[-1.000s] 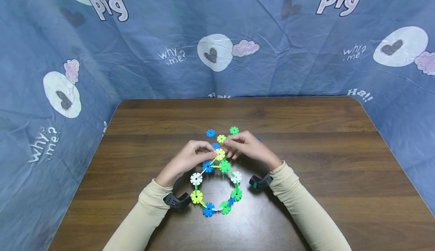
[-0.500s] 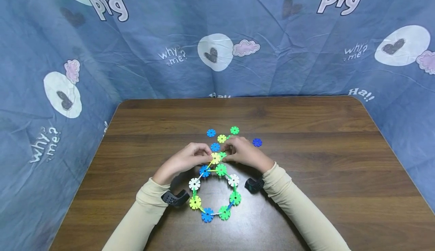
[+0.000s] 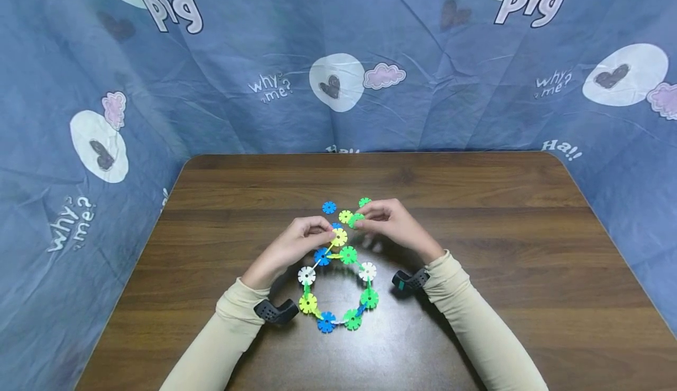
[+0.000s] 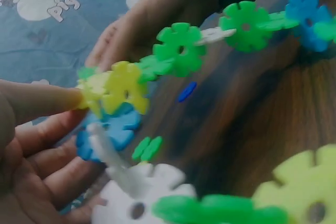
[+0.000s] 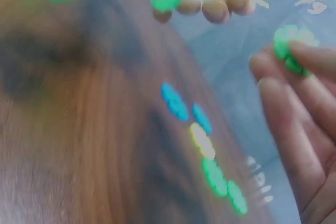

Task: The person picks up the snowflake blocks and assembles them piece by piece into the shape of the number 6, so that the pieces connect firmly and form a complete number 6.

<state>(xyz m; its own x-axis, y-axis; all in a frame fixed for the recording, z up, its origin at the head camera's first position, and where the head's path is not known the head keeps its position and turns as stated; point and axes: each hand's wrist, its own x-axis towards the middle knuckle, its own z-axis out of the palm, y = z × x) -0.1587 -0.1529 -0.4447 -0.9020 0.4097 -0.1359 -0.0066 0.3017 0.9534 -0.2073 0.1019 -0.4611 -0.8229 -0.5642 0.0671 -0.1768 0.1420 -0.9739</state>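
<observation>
My left hand (image 3: 296, 244) pinches a yellow notched snowflake disc (image 3: 339, 237) at the far end of a linked ring of discs, with the thumb on it in the left wrist view. The ring mixes blue (image 3: 322, 256), green (image 3: 348, 255), white (image 3: 306, 276) and yellow discs (image 3: 308, 303), joined by edge-on connecting discs. My right hand (image 3: 394, 226) pinches a single green snowflake disc (image 5: 294, 48) between thumb and fingertips, up and to the right of the yellow one and apart from it. In the left wrist view the ring rises off the table near my left hand.
Several loose discs lie beyond the hands on the wooden table (image 3: 476, 203), among them a blue one (image 3: 329, 207), a yellow one (image 3: 345, 217) and a green one (image 3: 365, 201). A dark blue disc (image 4: 187, 92) lies farther right. Patterned blue cloth (image 3: 238, 120) hangs behind.
My right hand came down to the yellow disc with a green disc, then drew back up and right, still holding it. My left hand and the ring dipped toward me, then rose again.
</observation>
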